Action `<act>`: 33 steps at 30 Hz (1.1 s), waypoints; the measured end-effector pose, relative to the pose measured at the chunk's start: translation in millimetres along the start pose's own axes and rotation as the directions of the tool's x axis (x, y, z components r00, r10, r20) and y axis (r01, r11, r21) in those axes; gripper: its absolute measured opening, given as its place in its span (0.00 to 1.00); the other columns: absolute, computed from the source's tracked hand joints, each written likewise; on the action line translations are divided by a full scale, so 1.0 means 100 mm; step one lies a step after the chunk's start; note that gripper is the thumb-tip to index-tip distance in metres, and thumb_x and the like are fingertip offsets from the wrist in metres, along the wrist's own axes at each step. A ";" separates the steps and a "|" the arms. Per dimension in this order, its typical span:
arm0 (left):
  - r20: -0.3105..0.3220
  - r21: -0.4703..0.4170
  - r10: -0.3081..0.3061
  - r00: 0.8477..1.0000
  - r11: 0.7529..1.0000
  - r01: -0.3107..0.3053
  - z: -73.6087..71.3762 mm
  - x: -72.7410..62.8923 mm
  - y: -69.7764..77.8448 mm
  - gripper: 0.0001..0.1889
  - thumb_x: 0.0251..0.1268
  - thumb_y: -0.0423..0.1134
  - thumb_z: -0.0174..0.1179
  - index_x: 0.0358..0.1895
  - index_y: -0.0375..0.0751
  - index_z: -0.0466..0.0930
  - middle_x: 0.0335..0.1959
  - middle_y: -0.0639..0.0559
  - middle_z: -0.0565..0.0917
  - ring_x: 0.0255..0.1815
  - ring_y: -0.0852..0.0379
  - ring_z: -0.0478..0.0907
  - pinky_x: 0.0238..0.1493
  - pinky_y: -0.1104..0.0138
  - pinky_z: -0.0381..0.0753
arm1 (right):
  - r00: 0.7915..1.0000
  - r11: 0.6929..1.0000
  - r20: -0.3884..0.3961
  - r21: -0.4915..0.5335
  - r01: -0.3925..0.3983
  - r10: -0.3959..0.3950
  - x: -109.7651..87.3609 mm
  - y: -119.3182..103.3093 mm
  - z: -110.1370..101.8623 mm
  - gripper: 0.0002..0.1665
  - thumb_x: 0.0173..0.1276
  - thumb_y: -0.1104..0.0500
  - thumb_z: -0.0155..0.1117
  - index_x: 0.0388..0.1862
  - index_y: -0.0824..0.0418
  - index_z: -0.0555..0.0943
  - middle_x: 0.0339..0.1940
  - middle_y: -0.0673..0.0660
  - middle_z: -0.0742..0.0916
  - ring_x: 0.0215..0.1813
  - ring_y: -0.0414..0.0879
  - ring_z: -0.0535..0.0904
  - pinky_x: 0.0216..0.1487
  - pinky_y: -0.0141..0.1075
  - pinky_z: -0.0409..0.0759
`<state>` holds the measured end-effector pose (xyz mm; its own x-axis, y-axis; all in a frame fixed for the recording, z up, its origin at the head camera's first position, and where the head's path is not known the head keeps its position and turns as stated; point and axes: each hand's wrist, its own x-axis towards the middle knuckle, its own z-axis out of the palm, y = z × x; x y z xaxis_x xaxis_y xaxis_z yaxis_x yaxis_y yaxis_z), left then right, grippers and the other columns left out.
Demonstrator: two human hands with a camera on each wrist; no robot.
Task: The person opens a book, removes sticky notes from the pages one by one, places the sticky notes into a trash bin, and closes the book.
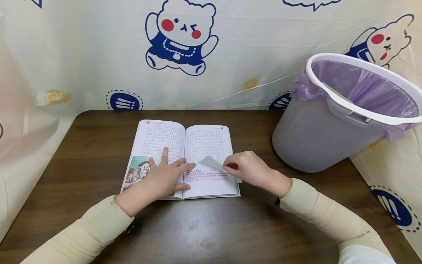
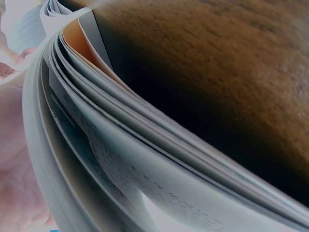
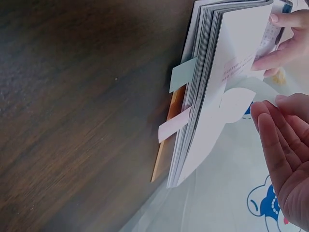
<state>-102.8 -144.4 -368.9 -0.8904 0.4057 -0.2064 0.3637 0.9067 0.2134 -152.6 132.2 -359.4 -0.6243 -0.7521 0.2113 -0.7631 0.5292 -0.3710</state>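
An open book [image 1: 206, 189] lies on the table, with printed text on both pages and a coloured picture at the lower left. My left hand [image 1: 161, 179] rests across the left page and the middle fold, fingers spread. Over the right page, my right hand [image 1: 248, 167] pinches the end of a pale grey-green sticky note [image 1: 210, 162] between thumb and fingertips. The note is bent up from the page in a pointed shape. In the right wrist view, a green tab [image 3: 183, 75] and a pink tab [image 3: 175, 124] stick out from the page edges.
A grey trash bin [image 1: 306, 128] with a white rim and purple liner stands at the right of the brown wooden table [image 1: 211, 227]. Behind the table hangs a pale curtain [image 1: 247, 44] printed with cartoon bears; it also runs along both sides.
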 end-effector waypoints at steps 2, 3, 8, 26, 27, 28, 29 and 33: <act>-0.001 0.001 0.000 1.000 1.000 0.000 0.00 0.00 0.00 0.35 0.65 0.57 0.69 0.73 0.52 0.74 0.72 0.37 0.73 0.72 0.11 0.46 0.52 0.16 0.53 | 1.000 1.000 -0.003 -0.001 -0.002 0.002 0.00 0.02 0.00 0.03 0.63 0.66 0.76 0.36 0.62 0.90 0.31 0.52 0.90 0.29 0.37 0.82 0.36 0.28 0.83; -0.001 0.001 0.001 1.000 1.000 -0.001 0.00 0.00 0.00 0.35 0.65 0.57 0.69 0.74 0.52 0.74 0.72 0.37 0.73 0.72 0.11 0.46 0.52 0.16 0.53 | 1.000 1.000 -0.005 -0.001 -0.003 0.003 0.00 0.02 0.00 0.03 0.63 0.66 0.76 0.36 0.62 0.90 0.31 0.52 0.90 0.29 0.37 0.82 0.36 0.28 0.83; -0.001 -0.001 0.002 1.000 1.000 -0.002 0.00 0.00 0.00 0.35 0.65 0.57 0.68 0.74 0.52 0.73 0.72 0.37 0.73 0.72 0.11 0.46 0.52 0.16 0.53 | 1.000 1.000 -0.015 -0.001 -0.015 0.015 -0.01 0.04 -0.02 0.04 0.63 0.66 0.77 0.36 0.63 0.90 0.31 0.53 0.90 0.29 0.38 0.82 0.36 0.29 0.84; -0.001 -0.009 0.003 1.000 1.000 -0.003 0.00 -0.01 0.00 0.35 0.64 0.57 0.69 0.74 0.52 0.73 0.72 0.37 0.73 0.72 0.11 0.46 0.52 0.16 0.53 | 0.980 0.993 -0.163 0.042 -0.112 0.118 -0.14 0.21 -0.22 0.04 0.61 0.67 0.77 0.35 0.64 0.90 0.29 0.53 0.90 0.29 0.40 0.83 0.34 0.36 0.85; -0.001 -0.009 0.003 1.000 1.000 -0.003 0.00 -0.01 0.00 0.35 0.65 0.57 0.69 0.74 0.52 0.73 0.72 0.37 0.73 0.72 0.11 0.46 0.52 0.16 0.53 | 0.979 0.992 -0.167 0.041 -0.115 0.121 -0.15 0.22 -0.23 0.03 0.62 0.67 0.77 0.35 0.64 0.89 0.29 0.53 0.90 0.29 0.40 0.83 0.34 0.37 0.85; -0.001 -0.009 0.004 1.000 1.000 -0.004 0.00 -0.01 0.00 0.35 0.65 0.57 0.69 0.74 0.52 0.73 0.72 0.37 0.73 0.72 0.11 0.46 0.52 0.16 0.53 | 0.977 0.992 -0.174 0.043 -0.118 0.123 -0.16 0.24 -0.24 0.03 0.62 0.68 0.77 0.35 0.64 0.89 0.29 0.53 0.90 0.29 0.41 0.83 0.34 0.37 0.85; -0.001 -0.009 0.005 1.000 1.000 -0.005 0.00 -0.01 0.00 0.35 0.65 0.57 0.69 0.74 0.52 0.73 0.72 0.37 0.73 0.72 0.11 0.46 0.52 0.16 0.53 | 0.975 0.991 -0.182 0.047 -0.122 0.129 -0.17 0.25 -0.25 0.03 0.62 0.68 0.77 0.35 0.64 0.89 0.29 0.53 0.90 0.29 0.41 0.83 0.34 0.37 0.85; -0.002 -0.010 0.005 1.000 1.000 -0.005 0.01 -0.01 0.00 0.35 0.64 0.57 0.70 0.74 0.52 0.73 0.72 0.37 0.73 0.72 0.11 0.46 0.52 0.16 0.53 | 0.966 0.988 -0.210 0.056 -0.144 0.152 -0.20 0.31 -0.31 0.03 0.62 0.68 0.76 0.35 0.64 0.89 0.30 0.54 0.90 0.29 0.42 0.83 0.34 0.39 0.86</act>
<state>-102.1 -144.9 -369.7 -0.8889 0.4102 -0.2038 0.3654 0.9034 0.2244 -168.5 175.6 -347.2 -0.7543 -0.5631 0.3376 -0.6549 0.6090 -0.4475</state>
